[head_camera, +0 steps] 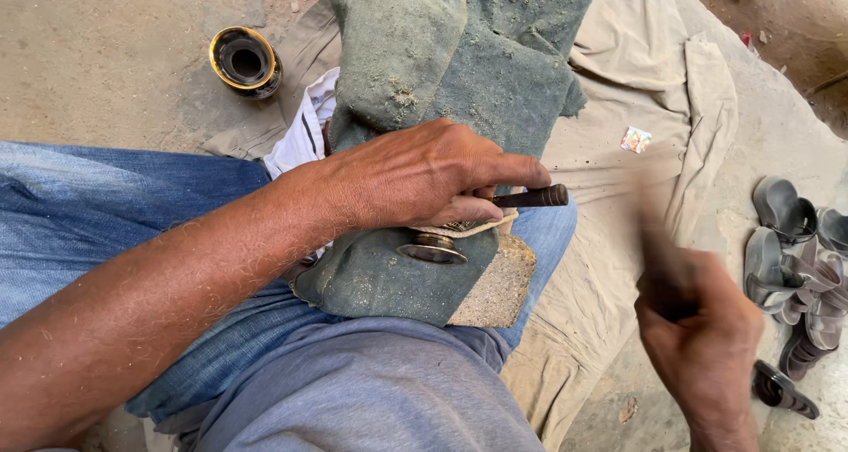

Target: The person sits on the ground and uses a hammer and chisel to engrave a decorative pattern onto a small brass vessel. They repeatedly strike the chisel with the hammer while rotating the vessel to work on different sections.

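My left hand (424,174) lies over my knee, gripping a dark metal rod (534,197) that pokes out past the fingers to the right. Under the hand sits a round metal part (432,248) on a thick grey-green felt cloth (442,55) draped over my jeans. A worn stone-like block edge (496,286) shows beneath the cloth. My right hand (702,328) is at the lower right, blurred by motion, closed around a dark handle-like thing that is too smeared to identify.
A beige cloth (654,72) covers the ground to the right. A round black tin with a yellow rim (245,61) stands on the dirt at upper left. Several sandals (795,267) lie at the right edge. A small wrapper (635,139) rests on the beige cloth.
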Demonstrator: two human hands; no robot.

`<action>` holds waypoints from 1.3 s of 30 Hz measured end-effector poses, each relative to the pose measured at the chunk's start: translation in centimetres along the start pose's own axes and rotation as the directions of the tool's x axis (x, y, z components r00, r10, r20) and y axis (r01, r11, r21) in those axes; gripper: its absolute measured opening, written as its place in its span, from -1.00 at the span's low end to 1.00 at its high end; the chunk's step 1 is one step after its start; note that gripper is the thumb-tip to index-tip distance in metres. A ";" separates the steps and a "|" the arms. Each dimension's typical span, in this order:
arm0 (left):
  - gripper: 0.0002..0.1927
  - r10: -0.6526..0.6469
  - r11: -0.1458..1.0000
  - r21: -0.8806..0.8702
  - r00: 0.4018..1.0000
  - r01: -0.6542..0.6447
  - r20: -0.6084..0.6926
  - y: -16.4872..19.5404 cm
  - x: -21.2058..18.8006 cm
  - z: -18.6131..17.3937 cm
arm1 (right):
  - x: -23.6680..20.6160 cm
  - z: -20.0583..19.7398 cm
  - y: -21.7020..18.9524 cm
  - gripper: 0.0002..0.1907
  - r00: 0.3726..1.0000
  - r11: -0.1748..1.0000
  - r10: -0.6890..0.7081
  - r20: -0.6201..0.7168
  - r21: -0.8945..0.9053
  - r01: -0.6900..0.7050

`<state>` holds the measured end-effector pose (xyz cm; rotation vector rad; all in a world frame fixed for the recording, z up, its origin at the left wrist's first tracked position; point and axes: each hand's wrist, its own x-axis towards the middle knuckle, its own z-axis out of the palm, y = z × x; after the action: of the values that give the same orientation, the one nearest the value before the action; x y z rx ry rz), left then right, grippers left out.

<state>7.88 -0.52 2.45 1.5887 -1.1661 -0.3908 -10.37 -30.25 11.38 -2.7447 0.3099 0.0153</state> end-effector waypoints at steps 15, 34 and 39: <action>-0.46 -0.011 1.000 -0.026 0.997 0.013 0.079 0.0 0.9 -0.5 | -0.1 0.2 -1.6 -0.65 0.997 0.996 0.078 0.003 -0.048 -0.078; -0.57 -0.324 0.945 -0.042 0.912 0.324 -0.252 1.5 -2.3 1.9 | 2.5 -2.4 -3.9 -0.77 0.995 0.993 -0.095 -0.025 -0.071 0.093; -0.50 -0.197 0.967 0.086 0.918 0.240 -0.346 1.7 -2.9 2.9 | 4.9 -3.3 -4.2 -0.72 0.994 0.943 -0.093 0.064 -0.314 0.108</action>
<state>3.61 0.36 1.96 1.8222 -0.7669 -0.1801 -4.82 -28.68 15.77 -3.0711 0.1642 0.1140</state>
